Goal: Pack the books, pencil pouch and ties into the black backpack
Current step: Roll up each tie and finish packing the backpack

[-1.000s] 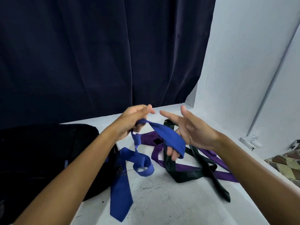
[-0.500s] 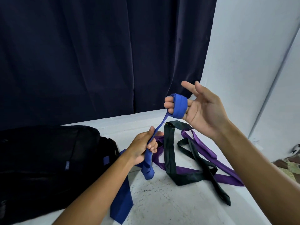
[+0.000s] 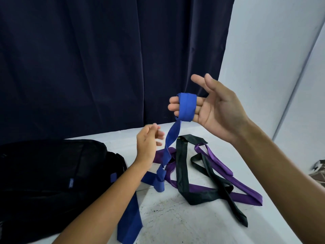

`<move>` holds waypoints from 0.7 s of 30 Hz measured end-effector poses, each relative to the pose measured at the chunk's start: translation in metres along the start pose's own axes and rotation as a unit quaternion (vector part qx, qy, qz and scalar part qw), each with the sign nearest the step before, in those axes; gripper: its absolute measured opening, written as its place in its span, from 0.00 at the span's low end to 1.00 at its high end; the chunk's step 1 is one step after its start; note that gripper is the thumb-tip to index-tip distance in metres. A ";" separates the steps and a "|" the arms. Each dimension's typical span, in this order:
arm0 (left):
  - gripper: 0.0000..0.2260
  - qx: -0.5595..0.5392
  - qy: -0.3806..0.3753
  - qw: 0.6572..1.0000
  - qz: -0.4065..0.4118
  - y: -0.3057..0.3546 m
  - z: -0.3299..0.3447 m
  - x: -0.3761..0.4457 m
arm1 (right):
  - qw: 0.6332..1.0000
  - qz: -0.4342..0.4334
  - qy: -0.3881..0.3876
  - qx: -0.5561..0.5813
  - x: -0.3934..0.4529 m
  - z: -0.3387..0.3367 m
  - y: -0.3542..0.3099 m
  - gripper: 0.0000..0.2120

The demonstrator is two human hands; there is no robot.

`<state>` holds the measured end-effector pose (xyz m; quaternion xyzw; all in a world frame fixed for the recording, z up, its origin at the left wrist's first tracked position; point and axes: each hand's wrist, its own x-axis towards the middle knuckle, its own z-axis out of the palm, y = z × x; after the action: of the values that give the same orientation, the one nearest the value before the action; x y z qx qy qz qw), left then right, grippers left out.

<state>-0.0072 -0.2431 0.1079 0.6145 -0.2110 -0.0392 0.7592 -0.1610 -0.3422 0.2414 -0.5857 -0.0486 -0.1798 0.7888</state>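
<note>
My right hand (image 3: 218,113) is raised above the table, palm toward me, thumb and forefinger spread. The blue tie (image 3: 186,107) is wound in a band round its other three fingers, which lie nearly straight. The rest of the tie hangs down twisted to the table, and its wide end lies near the front edge. My left hand (image 3: 148,140) is blurred, just left of the hanging strand, fingers loose and holding nothing. The black backpack (image 3: 52,173) lies at the left. A black tie (image 3: 182,169) and a purple tie (image 3: 216,159) lie tangled on the table at the right.
The white table (image 3: 175,224) is scuffed near the front. A dark blue curtain (image 3: 105,67) hangs behind it and a white wall (image 3: 272,67) stands at the right. No books or pencil pouch are in view.
My left hand has let go of the blue tie's strand and moved up and left. My right hand has stayed raised with the tie still wound on its fingers.
</note>
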 end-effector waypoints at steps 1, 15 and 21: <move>0.08 -0.013 -0.003 0.998 0.065 0.008 0.004 -0.006 | 1.000 0.003 0.000 0.000 0.000 0.000 0.001 0.23; 0.07 -0.021 -0.027 0.993 0.110 0.026 0.059 -0.046 | 0.994 0.006 -0.021 0.104 -0.001 0.000 0.001 0.31; 0.12 -0.097 -0.130 0.986 -0.027 0.020 0.035 -0.053 | 0.997 0.015 0.041 0.065 -0.001 -0.020 0.004 0.30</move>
<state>-0.0718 -0.2538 0.1179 0.5333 -0.2863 -0.1598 0.7798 -0.1633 -0.3594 0.2316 -0.5257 -0.0189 -0.1879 0.8294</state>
